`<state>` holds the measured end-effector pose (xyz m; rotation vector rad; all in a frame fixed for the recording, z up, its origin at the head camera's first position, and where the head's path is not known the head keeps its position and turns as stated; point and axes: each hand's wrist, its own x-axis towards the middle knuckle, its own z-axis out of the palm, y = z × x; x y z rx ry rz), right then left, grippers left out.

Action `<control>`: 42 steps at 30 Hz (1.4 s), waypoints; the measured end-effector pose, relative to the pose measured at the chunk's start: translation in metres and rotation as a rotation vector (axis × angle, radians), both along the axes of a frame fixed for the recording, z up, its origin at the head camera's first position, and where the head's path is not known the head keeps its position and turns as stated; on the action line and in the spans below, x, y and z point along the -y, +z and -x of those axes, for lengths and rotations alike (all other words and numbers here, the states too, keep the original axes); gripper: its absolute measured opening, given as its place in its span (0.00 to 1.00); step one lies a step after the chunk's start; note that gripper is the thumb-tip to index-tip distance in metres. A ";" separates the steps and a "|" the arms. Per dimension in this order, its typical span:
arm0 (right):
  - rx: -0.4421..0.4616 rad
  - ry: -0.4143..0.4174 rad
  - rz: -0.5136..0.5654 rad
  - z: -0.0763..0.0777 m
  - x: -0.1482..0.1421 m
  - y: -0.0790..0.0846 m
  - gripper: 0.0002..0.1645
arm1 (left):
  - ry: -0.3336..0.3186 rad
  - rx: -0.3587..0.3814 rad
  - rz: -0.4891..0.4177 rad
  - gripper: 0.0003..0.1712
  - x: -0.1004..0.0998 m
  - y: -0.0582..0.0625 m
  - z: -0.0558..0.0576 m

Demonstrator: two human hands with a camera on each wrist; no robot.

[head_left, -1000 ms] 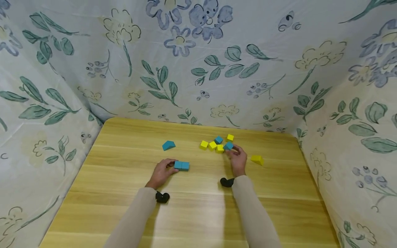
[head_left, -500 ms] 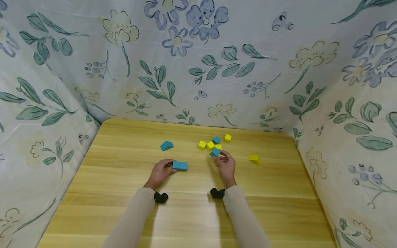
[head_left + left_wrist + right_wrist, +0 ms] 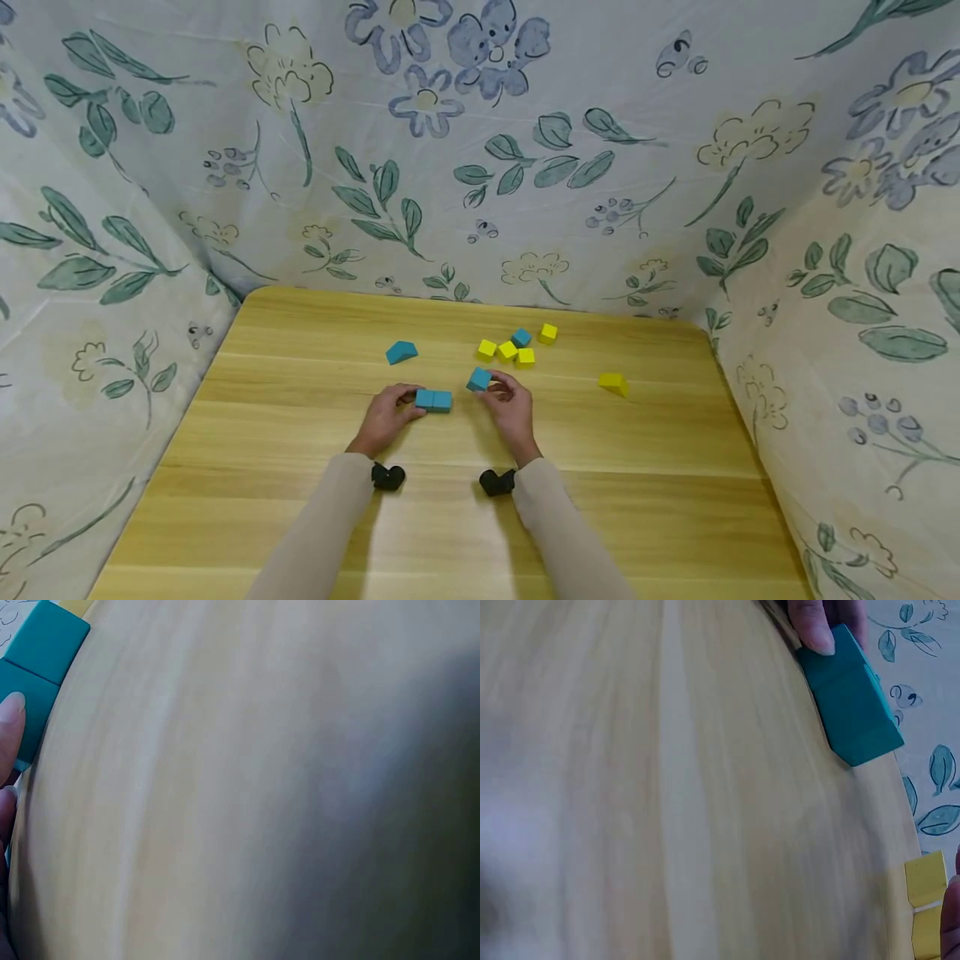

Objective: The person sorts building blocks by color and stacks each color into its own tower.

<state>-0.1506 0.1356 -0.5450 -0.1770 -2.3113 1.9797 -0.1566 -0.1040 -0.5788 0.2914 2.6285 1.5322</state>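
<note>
In the head view two blue blocks (image 3: 433, 401) stand side by side, touching, on the wooden table. My left hand (image 3: 384, 421) holds the left one between thumb and fingers. The left wrist view shows that thumb (image 3: 10, 727) on the near face of a blue block (image 3: 46, 641). My right hand (image 3: 512, 415) pinches a blue cube (image 3: 478, 380) by its right side, a short gap to the right of the pair. In the right wrist view the pair (image 3: 847, 697) appears under the left thumb, while only some fingertips (image 3: 951, 919) of my right hand show at the edge.
Behind my right hand lie several yellow cubes (image 3: 526, 357) around another blue cube (image 3: 521, 337). A blue slant-sided block (image 3: 402, 352) lies at the back left, a yellow wedge-like block (image 3: 613, 383) at the right. Flowered cloth (image 3: 480, 167) encloses the table (image 3: 300, 350) at back and sides.
My right hand has carried the blue cube from beside the yellow cubes leftward and nearer, towards the blue pair. My left hand keeps its hold on the pair's left block.
</note>
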 end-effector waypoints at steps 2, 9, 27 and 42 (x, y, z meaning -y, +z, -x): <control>-0.011 0.024 -0.012 -0.001 0.007 0.001 0.23 | 0.000 -0.003 -0.004 0.24 0.000 0.000 0.001; -0.041 0.106 -0.104 0.000 0.027 -0.002 0.21 | -0.005 -0.031 -0.011 0.24 0.001 0.000 0.003; -0.042 0.281 -0.183 0.012 0.051 -0.006 0.21 | -0.007 -0.046 -0.006 0.24 0.000 0.001 0.007; -0.025 0.355 -0.171 0.016 0.057 -0.012 0.22 | 0.005 -0.055 0.012 0.25 -0.001 -0.002 0.005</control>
